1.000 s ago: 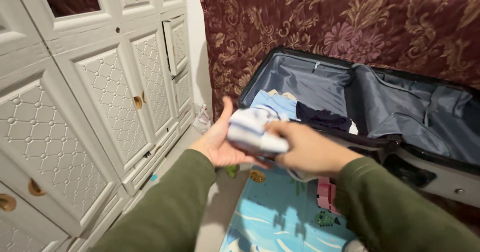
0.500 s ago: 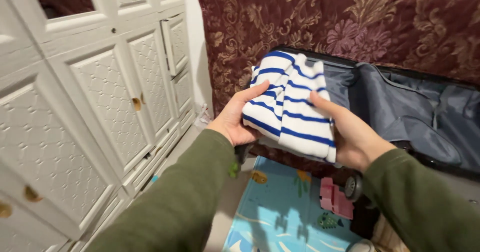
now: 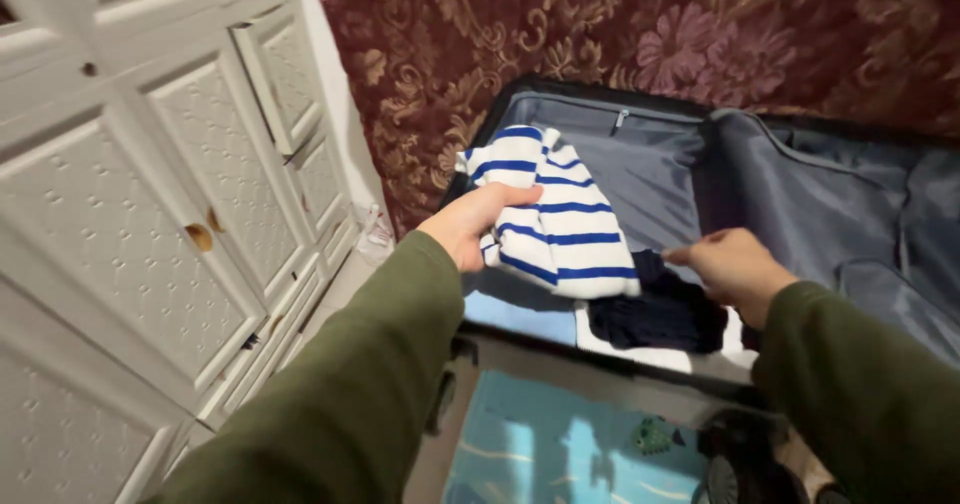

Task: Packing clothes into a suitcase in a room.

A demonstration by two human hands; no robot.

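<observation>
Lowering the folded striped top (image 3: 555, 219) into the open suitcase (image 3: 800, 184).
I'm keeping my left hand (image 3: 470, 226) grip closed on its edge, laying it flat; right hand (image 3: 730, 269) hovering loosely open, empty, over the dark garment (image 3: 655, 314).

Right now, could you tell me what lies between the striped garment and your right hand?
In the head view, the dark navy garment lies between the striped garment and the right hand, inside the suitcase.

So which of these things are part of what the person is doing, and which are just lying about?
In use:
left hand
striped folded garment
right hand
open suitcase
dark garment
light blue garment

Lying about:
white cabinet
blue play mat
floral mattress
</observation>
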